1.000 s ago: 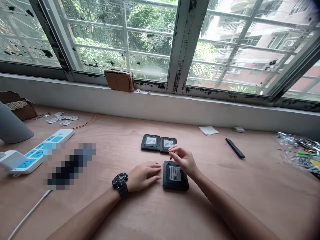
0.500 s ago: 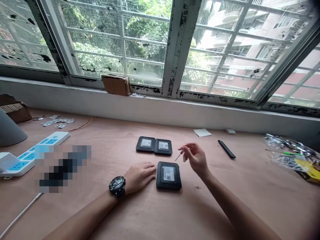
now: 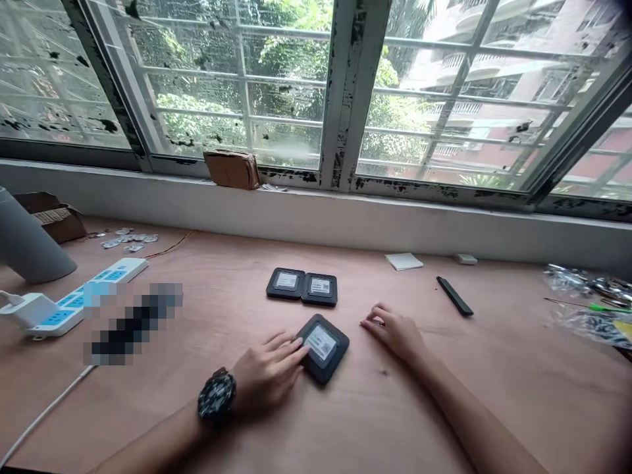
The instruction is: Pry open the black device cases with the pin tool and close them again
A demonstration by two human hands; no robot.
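A black square device with a white label lies on the wooden table, turned at an angle. My left hand, with a black watch on the wrist, has its fingers stretched out and touches the device's left corner. My right hand rests palm down on the table to the right of the device, apart from it. Its fingers are curled with the tips pressed to the wood, and what they hold is hidden. Two more black devices lie side by side just behind.
A black bar, a white pad and a small white piece lie at the back right. Plastic bags are at the far right. A power strip, a grey object and cardboard boxes are at the left.
My right hand, which held a thin tool up over the device, has dropped to the table on the right. My left hand has turned the near device to an angle.
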